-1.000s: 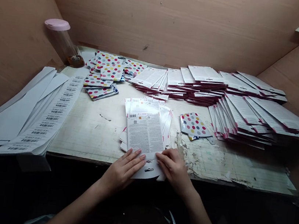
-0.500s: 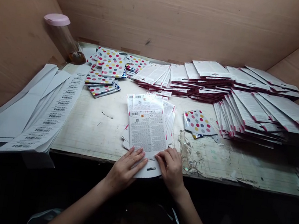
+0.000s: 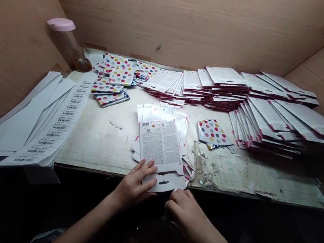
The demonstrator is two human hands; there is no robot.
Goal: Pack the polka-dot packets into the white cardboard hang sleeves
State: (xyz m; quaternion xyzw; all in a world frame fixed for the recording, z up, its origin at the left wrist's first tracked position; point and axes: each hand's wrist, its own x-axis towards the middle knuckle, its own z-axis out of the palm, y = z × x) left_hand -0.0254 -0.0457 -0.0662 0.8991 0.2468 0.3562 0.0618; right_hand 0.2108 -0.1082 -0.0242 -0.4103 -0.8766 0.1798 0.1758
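A white printed cardboard package (image 3: 161, 145) lies on a small pile of similar ones at the table's front, its flap with the hanging slot toward me. My left hand (image 3: 138, 182) rests on the near left part of this package, fingers spread over its surface. Off the table's front edge, just right of the flap, is my right hand (image 3: 186, 209), with its fingers curled together. Whatever they may hold is hidden and smeared by motion. More packages (image 3: 182, 128) show from beneath the top one. To the right lies a polka-dot packet (image 3: 213, 132) with another under it.
Stacks of white packages (image 3: 267, 120) fill the back and right. Several polka-dot packets (image 3: 120, 76) lie at the back left, beside barcode label sheets (image 3: 53, 134). A pink-lidded bottle (image 3: 70, 46) stands in the left corner. Wooden panels (image 3: 164, 17) enclose the table.
My right hand has left the package's flap and moved down, past the table edge, its fingers curled. My left hand stays on the package, whose slotted flap now shows more fully.
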